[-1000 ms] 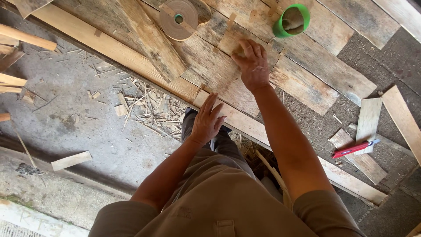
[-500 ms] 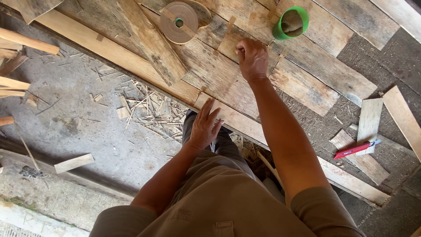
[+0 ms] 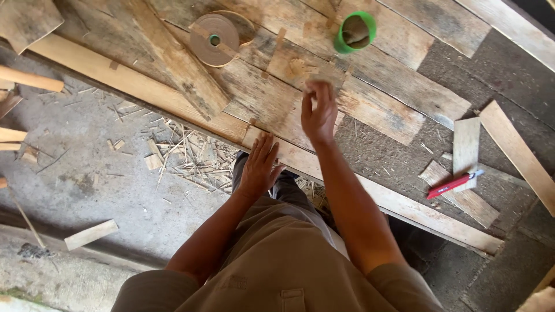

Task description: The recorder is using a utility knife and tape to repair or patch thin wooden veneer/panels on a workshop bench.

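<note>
Fingers [image 3: 315, 92] of the right hand [image 3: 319, 114] are seen loosely curled and raised just above the weathered plank worktop [image 3: 381, 110]; nothing is gripped between them, though motion blur hides whether the tips meet. Just beyond them a small pale scrap of wood with a frayed edge [image 3: 298, 66] is seen lying flat on the planks, near the fingertips but apart from them.

The left hand [image 3: 259, 164] is held open and flat, fingers spread, at the near edge of the long pale board [image 3: 139, 86] that borders the worktop; whether the palm rests on the board or on the knee below cannot be told.

A green, round, open container [image 3: 354, 30] is seen on the planks beyond the right hand, tipped towards the camera; something brownish is held in it, but its kind cannot be made out. To its left a flat brown roll of tape-like band with a small green core [image 3: 215, 39] is laid on the wood, a thin wooden strip resting across it.

On the dark ground to the right, a red utility knife [image 3: 454, 184] is laid across short offcut boards [image 3: 466, 151]. Wood splinters and shavings [image 3: 185, 153] are scattered on the grey concrete floor [image 3: 87, 185] beside the left hand.
</note>
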